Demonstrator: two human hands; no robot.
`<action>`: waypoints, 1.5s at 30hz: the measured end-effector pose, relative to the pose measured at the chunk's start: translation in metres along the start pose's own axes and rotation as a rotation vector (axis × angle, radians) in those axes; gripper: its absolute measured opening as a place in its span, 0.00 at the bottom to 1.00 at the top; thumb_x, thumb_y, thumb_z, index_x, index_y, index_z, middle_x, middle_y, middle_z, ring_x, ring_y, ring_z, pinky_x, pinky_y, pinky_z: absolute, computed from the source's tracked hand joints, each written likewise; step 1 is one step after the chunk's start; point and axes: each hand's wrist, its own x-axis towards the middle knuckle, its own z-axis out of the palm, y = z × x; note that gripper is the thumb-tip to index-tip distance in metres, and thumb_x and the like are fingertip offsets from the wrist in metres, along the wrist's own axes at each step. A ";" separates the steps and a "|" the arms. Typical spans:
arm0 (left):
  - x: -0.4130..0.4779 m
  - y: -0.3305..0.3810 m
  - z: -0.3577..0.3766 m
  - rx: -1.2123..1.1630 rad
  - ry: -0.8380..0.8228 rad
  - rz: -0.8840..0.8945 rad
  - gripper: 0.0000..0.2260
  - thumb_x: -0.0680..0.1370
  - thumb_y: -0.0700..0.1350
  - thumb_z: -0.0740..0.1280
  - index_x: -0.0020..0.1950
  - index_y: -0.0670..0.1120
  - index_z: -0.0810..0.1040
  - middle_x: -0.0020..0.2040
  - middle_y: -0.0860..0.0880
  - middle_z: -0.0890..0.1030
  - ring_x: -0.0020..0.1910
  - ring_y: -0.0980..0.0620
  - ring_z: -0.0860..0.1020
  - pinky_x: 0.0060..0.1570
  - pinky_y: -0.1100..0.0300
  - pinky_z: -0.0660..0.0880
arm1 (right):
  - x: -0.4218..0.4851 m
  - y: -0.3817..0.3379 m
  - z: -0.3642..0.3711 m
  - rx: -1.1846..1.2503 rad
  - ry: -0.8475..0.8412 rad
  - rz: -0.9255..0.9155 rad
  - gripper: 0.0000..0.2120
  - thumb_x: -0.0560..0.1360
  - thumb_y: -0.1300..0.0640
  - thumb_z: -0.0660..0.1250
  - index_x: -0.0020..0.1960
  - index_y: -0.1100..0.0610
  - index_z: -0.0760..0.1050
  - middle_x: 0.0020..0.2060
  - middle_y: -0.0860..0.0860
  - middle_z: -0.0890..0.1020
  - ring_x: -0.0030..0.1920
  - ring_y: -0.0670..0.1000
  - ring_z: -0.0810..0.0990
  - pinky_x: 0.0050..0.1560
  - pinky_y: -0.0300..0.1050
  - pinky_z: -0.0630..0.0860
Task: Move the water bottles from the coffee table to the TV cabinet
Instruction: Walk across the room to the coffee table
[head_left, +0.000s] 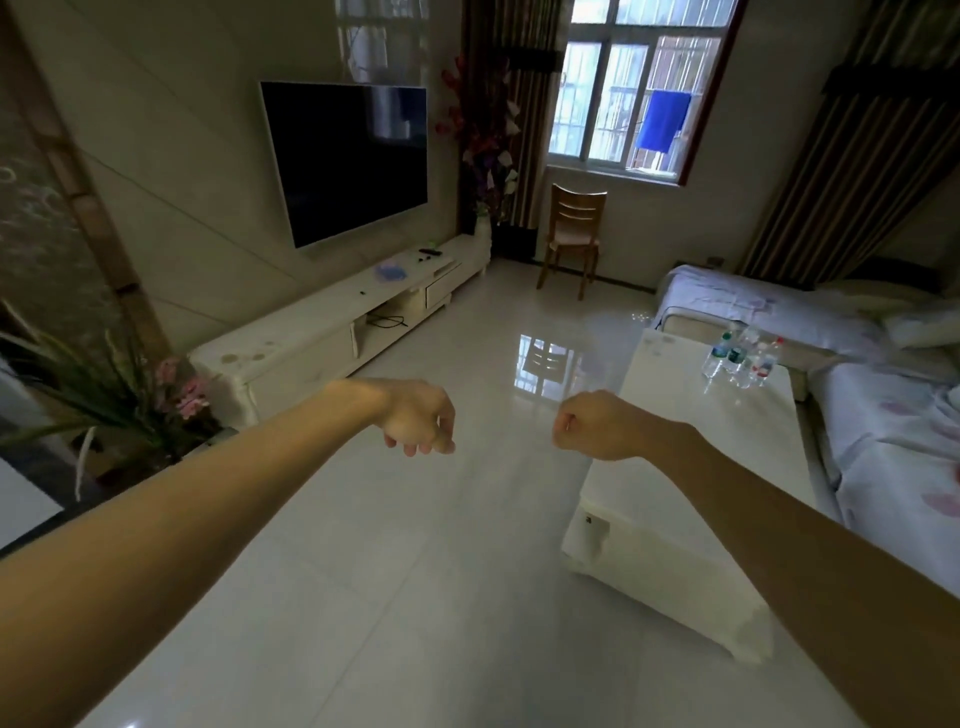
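- The water bottles stand clustered at the far end of the coffee table; none moved yet (the whole job remains);
- Your left hand hangs loosely curled, your right hand is fisted; both empty;
- The TV cabinet shows no bottle.

Water bottles cluster on the coffee table; left hand and right hand hover empty.

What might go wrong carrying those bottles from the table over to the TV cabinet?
The water bottles stand bunched together at the coffee table's far end; gripping one may topple its neighbours.
The tiled floor looks glossy, so it may be slippery when crossing.
The TV cabinet already holds a blue item; bottles could knock it.
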 end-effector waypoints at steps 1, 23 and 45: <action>0.019 -0.001 -0.012 0.004 0.007 -0.001 0.10 0.78 0.51 0.64 0.53 0.46 0.76 0.48 0.46 0.80 0.50 0.47 0.81 0.38 0.60 0.76 | 0.019 0.013 -0.006 0.006 0.012 0.002 0.04 0.74 0.53 0.66 0.41 0.49 0.77 0.42 0.46 0.79 0.48 0.47 0.78 0.54 0.42 0.75; 0.339 -0.052 -0.217 0.031 -0.012 0.004 0.12 0.78 0.52 0.64 0.56 0.46 0.76 0.49 0.47 0.81 0.48 0.50 0.82 0.42 0.59 0.78 | 0.334 0.158 -0.097 -0.036 -0.111 0.072 0.16 0.75 0.56 0.63 0.51 0.67 0.81 0.49 0.63 0.84 0.51 0.60 0.83 0.55 0.53 0.79; 0.659 -0.108 -0.409 0.124 -0.045 0.351 0.06 0.76 0.45 0.65 0.51 0.45 0.78 0.47 0.44 0.82 0.38 0.50 0.80 0.48 0.50 0.79 | 0.582 0.269 -0.203 -0.007 -0.022 0.468 0.14 0.78 0.51 0.65 0.58 0.59 0.80 0.44 0.50 0.77 0.47 0.51 0.77 0.38 0.39 0.69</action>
